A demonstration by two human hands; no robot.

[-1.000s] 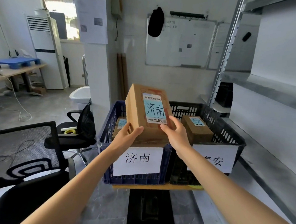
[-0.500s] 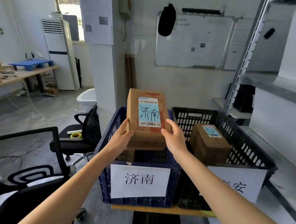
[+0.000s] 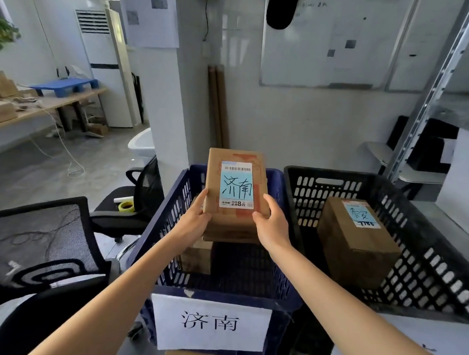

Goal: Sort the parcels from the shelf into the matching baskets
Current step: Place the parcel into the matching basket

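Note:
A brown cardboard parcel (image 3: 236,177) with a light-blue label reading 济南 is held over the dark blue basket (image 3: 167,220), which carries a white 济南 sign on its front. My left hand (image 3: 196,219) grips the parcel's left near edge and my right hand (image 3: 271,223) grips its right near corner. Another brown parcel (image 3: 195,257) lies inside the blue basket beneath it, mostly hidden. To the right, the black basket (image 3: 426,260) holds a brown parcel (image 3: 358,248) with a blue label.
Black mesh office chairs (image 3: 39,247) stand at the left, one with a yellow tape roll (image 3: 126,206) on its seat. A metal shelf upright (image 3: 431,87) rises at the right. A wooden table (image 3: 40,105) with several boxes is far left.
The view has closed in on the baskets. Both hands have lowered the parcel toward the blue basket, and it now hangs over the basket's opening.

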